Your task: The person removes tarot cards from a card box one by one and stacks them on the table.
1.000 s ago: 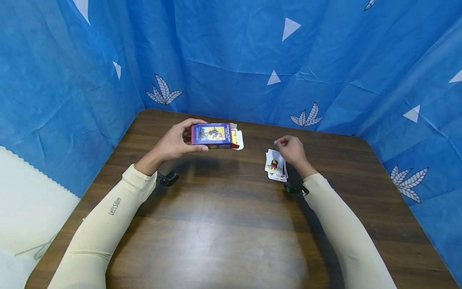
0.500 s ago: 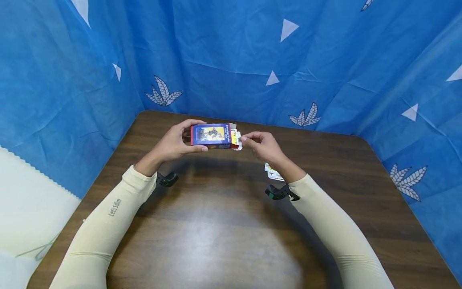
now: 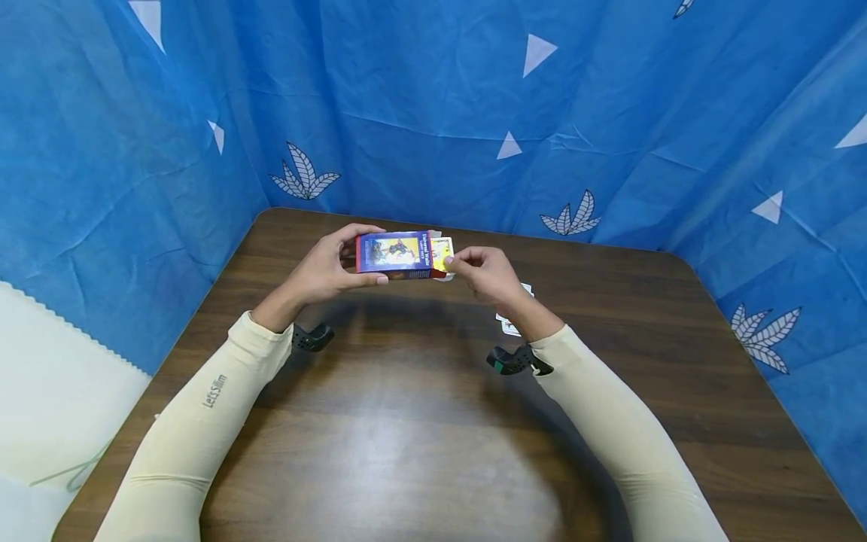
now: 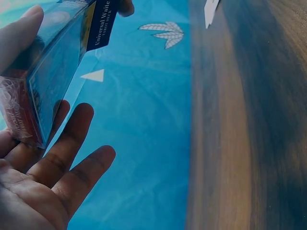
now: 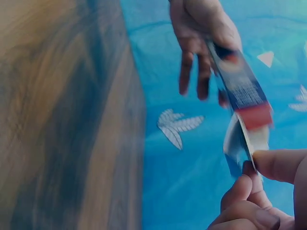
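My left hand (image 3: 323, 263) grips a blue and red tarot card box (image 3: 393, 251) by its left end, thumb below and fingers above, held over the table. The box's right end is open, with its flaps out. A yellow-faced card (image 3: 440, 251) sticks partly out of that end. My right hand (image 3: 489, 272) pinches this card between thumb and index finger, also seen in the right wrist view. Behind my right wrist, a small pile of cards (image 3: 511, 327) lies on the table, mostly hidden by the forearm.
The brown wooden table (image 3: 379, 421) spreads beneath both arms. A blue curtain (image 3: 433, 150) with white triangles and leaves hangs along its back and sides. White cloth (image 3: 54, 391) shows at the left edge.
My right hand has moved left from the card pile to the box's open end and now draws a card partly out. My left hand holds the box nearly still.
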A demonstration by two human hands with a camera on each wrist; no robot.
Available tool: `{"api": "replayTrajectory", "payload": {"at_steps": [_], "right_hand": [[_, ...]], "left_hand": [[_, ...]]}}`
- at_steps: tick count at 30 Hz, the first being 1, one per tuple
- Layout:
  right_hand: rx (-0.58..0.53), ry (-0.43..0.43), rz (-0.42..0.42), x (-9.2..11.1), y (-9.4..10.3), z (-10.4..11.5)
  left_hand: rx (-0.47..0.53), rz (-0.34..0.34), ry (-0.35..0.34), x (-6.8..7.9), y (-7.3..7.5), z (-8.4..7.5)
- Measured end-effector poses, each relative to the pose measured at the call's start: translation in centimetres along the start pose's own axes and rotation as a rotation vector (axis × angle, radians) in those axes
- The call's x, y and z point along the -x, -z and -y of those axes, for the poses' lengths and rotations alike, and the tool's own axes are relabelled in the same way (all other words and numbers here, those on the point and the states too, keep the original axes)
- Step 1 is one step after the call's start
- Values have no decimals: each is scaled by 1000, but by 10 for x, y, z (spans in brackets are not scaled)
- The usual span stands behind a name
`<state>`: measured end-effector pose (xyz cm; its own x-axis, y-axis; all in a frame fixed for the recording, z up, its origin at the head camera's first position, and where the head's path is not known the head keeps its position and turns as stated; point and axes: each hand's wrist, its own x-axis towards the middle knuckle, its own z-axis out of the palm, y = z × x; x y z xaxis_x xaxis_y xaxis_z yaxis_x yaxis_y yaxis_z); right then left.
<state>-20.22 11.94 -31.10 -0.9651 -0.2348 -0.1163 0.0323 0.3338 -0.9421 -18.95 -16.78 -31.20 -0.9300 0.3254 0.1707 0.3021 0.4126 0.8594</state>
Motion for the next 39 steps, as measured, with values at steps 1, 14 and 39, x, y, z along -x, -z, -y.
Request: {"api": "replayTrajectory", "payload": {"at_steps": [1,14,39], "right_hand": [[-43,-14,-6,0,3,-1],[-158,-11,-94,0,31,-12],[368,-146,-275,-28,105,-80]], "left_hand": [[0,-1,2,0,0,0],[3,0,1,0,1,0],[22,4,14,0,1,0]]}}
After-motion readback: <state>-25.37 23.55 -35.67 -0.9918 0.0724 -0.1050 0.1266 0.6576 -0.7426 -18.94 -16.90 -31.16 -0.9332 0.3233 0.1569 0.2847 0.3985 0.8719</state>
